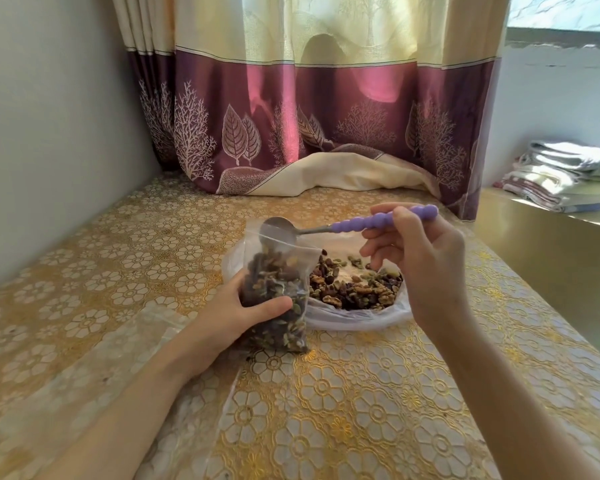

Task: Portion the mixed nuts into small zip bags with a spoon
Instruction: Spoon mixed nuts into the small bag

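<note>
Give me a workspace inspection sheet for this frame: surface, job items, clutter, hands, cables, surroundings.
Surface: table under a gold floral cover.
Job's things: small zip bag, mostly full of nuts, upright; spoon, purple handle, bowl at the bag's mouth; mixed nuts lying in an open plastic bag behind.
Clutter: nothing seen.
Hands: left hand grips the zip bag; right hand holds the spoon handle.
Cables: nothing seen.
Surroundings: curtain bunched on the table's far edge; folded cloths at right.

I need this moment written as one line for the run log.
left hand holds zip bag upright | right hand holds purple spoon, bowl at bag mouth | bag mostly full | loose nuts on plastic behind
</note>
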